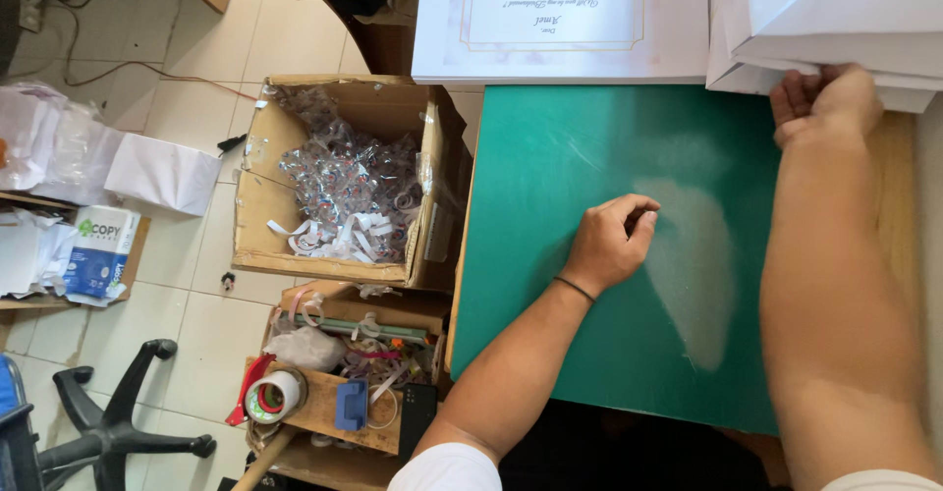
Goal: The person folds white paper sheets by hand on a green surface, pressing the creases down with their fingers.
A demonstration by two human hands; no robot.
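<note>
Green cutting mat [550, 187] is spread over most of the wooden tabletop [899, 177], worn pale in one patch. White printed sheets [560, 20] are laid along its far edge, with a stack of white envelopes [835, 20] beside them at the right. Off the tabletop's left side, a cardboard box [339, 182] full of shiny plastic scraps is seen on the floor. The envelope stack's near edge is gripped by the right hand [823, 103], fingers curled. The left hand [609, 241] is rested on the mat, loosely closed, nothing visibly held.
</note>
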